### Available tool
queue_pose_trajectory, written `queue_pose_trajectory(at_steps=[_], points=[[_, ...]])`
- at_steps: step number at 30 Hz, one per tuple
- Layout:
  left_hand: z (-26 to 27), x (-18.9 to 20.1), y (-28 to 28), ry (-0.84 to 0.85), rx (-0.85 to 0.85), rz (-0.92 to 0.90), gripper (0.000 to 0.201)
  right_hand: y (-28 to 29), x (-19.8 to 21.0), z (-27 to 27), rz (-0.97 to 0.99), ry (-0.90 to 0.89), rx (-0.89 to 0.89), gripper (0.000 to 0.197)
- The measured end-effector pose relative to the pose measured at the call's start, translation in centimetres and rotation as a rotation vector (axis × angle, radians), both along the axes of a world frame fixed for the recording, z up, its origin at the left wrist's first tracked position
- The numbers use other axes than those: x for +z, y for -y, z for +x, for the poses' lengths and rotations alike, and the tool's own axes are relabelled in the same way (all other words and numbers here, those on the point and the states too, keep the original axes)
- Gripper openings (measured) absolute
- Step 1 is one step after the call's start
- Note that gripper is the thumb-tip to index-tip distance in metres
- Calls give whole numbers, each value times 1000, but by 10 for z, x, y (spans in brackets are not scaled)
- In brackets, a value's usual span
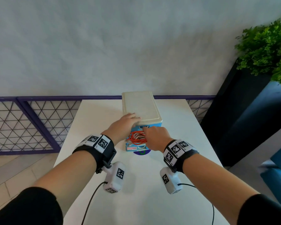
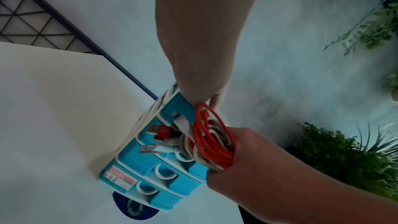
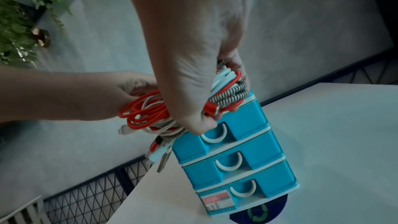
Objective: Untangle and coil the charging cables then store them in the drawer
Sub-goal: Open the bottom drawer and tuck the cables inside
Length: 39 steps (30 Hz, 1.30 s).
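The right hand (image 1: 154,138) grips the bundle of coiled cables (image 3: 150,113), red, white and braided, at centre frame against the front of the blue drawer unit (image 3: 234,156). The left hand (image 1: 125,121) lies flat, fingers relaxed, on the unit's cream top (image 1: 143,106), bracing it. To my eye every drawer looks closed; the top one needs pulling out, and the loose plugs (image 2: 155,132) tucking in first. A sticker (image 3: 216,201) at the unit's lower left reads "Licol".

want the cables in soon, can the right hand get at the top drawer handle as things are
Probably not cleanly. The right hand grips the coiled cables right at the top drawer, so its fingers are full. The left hand rests on the drawer unit lid, holding nothing, and looks better placed.
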<state>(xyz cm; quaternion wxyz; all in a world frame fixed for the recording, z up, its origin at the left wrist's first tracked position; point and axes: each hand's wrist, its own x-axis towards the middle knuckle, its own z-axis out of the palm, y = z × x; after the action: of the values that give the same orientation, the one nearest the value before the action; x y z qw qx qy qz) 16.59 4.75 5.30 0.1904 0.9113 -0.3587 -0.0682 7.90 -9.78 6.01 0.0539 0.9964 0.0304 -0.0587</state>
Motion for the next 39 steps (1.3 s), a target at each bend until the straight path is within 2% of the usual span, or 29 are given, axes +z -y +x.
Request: queue_pose_trajectory(at_steps=[3,6,13,17,21,22,26,28,32,35,39], points=[[1,-1,-1,-80,-20,-63,50,0,3,3,51,-31,-13,33],[5,4,-6,-78,-52,-59,53,2,11,3,152,-87,-48,35],[9,11,-8,-92,-22,-88,36,5,31,-19,240,-299,-5,26],[4,16,-4,-52,-47,35,62,7,48,-32,371,-422,-2,13],[0,16,-2,-60,-98,166,73,13,62,-35,487,-365,-58,11],[2,14,-3,-69,-137,188,76,15,63,-33,488,-326,-83,18],[7,1,-12,-123,-248,234,112,18,56,-24,414,-194,-238,28],[-1,8,-15,-176,-254,225,119,16,50,-23,331,-171,-306,24],[3,17,-17,-367,-134,209,124,5,45,-28,93,-210,-328,15],[0,23,-17,-421,-98,199,115,-7,43,-24,-46,-206,-274,8],[-5,26,-14,-384,-75,50,78,-20,35,-14,-106,-254,-241,21]])
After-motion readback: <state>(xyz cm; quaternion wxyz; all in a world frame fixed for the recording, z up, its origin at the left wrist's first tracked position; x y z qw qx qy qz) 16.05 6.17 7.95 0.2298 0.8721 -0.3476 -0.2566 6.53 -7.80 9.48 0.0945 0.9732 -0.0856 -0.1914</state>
